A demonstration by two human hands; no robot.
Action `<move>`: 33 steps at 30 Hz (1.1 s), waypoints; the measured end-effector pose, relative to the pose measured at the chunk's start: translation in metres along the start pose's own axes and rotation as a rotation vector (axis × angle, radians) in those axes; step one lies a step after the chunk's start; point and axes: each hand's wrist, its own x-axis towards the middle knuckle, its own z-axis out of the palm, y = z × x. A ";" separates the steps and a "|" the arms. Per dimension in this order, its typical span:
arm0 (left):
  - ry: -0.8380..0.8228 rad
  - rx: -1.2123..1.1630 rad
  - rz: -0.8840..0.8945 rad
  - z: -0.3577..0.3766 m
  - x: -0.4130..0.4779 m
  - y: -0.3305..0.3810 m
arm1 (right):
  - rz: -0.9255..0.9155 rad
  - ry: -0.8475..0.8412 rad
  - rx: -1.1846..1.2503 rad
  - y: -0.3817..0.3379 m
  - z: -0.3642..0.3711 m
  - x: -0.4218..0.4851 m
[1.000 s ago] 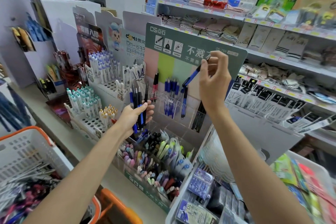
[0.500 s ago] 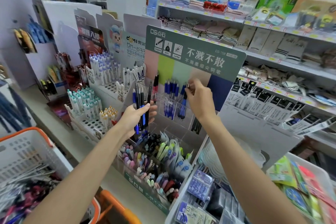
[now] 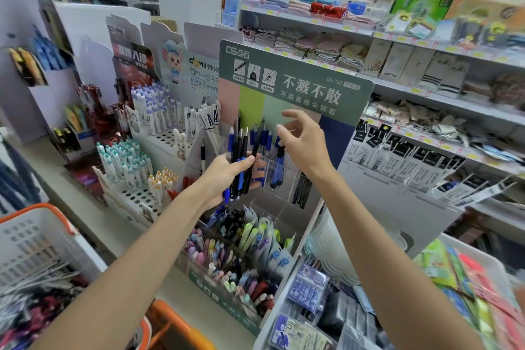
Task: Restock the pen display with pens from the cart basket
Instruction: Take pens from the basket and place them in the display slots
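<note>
Pens (image 3: 239,142) gripped in the left hand (image 3: 224,176) could slip and scatter if the empty, spread-fingered right hand (image 3: 305,145) tugs one out carelessly.

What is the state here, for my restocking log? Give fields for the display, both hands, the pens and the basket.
pen display: green header board, clear slots partly filled
left hand: grips a pen bunch, blue and black, upright, in front of the pen display
right hand: open, fingers spread, holding nothing, beside the slotted blue pens
cart basket: lower left, white with orange rim, basket pens inside
</note>
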 end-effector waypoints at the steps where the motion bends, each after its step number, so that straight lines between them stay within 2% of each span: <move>1: -0.017 0.025 0.004 0.005 0.000 0.001 | 0.003 -0.028 0.014 -0.001 0.002 -0.001; 5: -0.096 0.049 0.016 0.017 0.002 0.003 | -0.017 -0.027 0.067 0.000 0.006 -0.007; 7: -0.082 0.037 0.034 0.017 0.004 0.002 | -0.032 0.072 0.102 -0.001 0.000 -0.008; 11: -0.002 0.014 0.074 0.016 0.009 0.002 | -0.179 0.386 0.088 -0.003 -0.034 -0.006; 15: -0.008 0.047 0.078 0.022 0.015 -0.003 | -0.242 0.519 -0.039 0.007 -0.064 -0.008; 22: -0.069 0.028 0.019 0.036 0.015 -0.010 | -0.224 0.365 -0.244 0.032 -0.066 -0.031; 29: -0.091 -0.033 -0.030 0.037 0.011 -0.008 | -0.123 0.209 -0.298 0.049 -0.044 -0.040; 33: -0.124 -0.088 -0.046 0.034 0.007 -0.007 | -0.116 0.193 -0.353 0.055 -0.040 -0.041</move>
